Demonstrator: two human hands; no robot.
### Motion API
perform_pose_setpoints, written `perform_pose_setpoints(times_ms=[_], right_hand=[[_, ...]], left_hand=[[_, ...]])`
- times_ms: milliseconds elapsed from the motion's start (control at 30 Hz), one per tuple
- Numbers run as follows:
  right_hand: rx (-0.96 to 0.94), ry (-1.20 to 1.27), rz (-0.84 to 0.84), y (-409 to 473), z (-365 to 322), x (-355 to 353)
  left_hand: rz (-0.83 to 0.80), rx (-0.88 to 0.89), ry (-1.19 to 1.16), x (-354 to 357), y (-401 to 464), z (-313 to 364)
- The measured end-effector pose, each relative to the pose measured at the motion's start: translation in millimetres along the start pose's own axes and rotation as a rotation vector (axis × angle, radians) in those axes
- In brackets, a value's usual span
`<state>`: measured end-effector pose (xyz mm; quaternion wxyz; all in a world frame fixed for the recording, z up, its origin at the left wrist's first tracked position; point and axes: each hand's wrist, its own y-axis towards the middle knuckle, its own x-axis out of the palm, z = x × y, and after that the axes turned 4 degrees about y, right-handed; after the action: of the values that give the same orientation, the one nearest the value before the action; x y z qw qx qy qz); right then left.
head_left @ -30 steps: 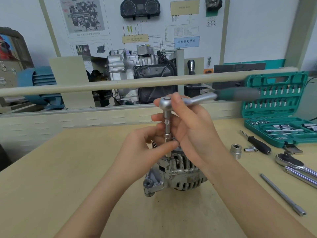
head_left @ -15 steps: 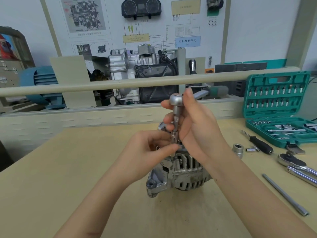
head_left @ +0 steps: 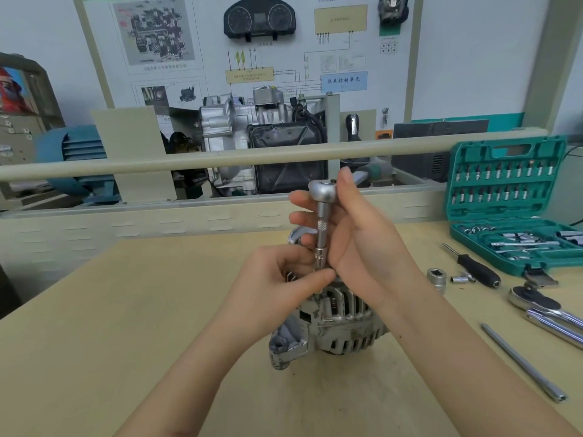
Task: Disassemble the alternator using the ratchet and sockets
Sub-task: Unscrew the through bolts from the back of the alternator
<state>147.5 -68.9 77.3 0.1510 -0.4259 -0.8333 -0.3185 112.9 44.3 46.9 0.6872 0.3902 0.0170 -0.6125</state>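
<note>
Alternator: my alternator (head_left: 334, 326) stands on the worktop (head_left: 94, 342) right in front of me, under both my hands, finned casing facing me
Ratchet: the ratchet (head_left: 322, 190) sits upright above it with an extension bar (head_left: 321, 231) running down to a socket (head_left: 318, 260) on top of the casing; the green handle points away from me, mostly hidden behind my palm
Right hand: my right hand (head_left: 362, 234) wraps the ratchet head and bar, fingers curled round behind
Left hand: my left hand (head_left: 277, 279) pinches the socket low down, thumb and forefinger narrow on it
Handling: I judge the alternator heavy and rigid, cast metal with sharp fin edges, so it should stay put; best held by the casing or the mounting lug, not the fins. The chromed bar looks slick, and the knurled band is where I would grip
Nearby: a green socket case (head_left: 504, 184) lies open at my right, with 1 loose socket (head_left: 437, 276), a black-handled driver (head_left: 479, 269), a second ratchet (head_left: 536, 302) and a long bar (head_left: 520, 361) beside it
Writing: the wall board (head_left: 410, 74) carries a blue label in Chinese characters; I cannot read it surely, and I see no brand on any tool
</note>
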Motion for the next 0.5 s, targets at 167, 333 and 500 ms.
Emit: perform_pose_setpoints(times_ms=[167,333,500], right_hand=[[-0.175,-0.102,0.117,-1.4,0.3,-2.3],[-0.070,-0.020,0.062,1.1,1.9,-3.5],[-0.043,-0.010,0.078,3.0,0.1,-5.2]], left_hand=[[0.221,0.022,0.229,8.8,-1.7,-1.8],[-0.005,-0.040,0.052,-9.6,-0.2,-0.1],[0.054,-0.026,0.097,-7.0,-0.4,2.6]])
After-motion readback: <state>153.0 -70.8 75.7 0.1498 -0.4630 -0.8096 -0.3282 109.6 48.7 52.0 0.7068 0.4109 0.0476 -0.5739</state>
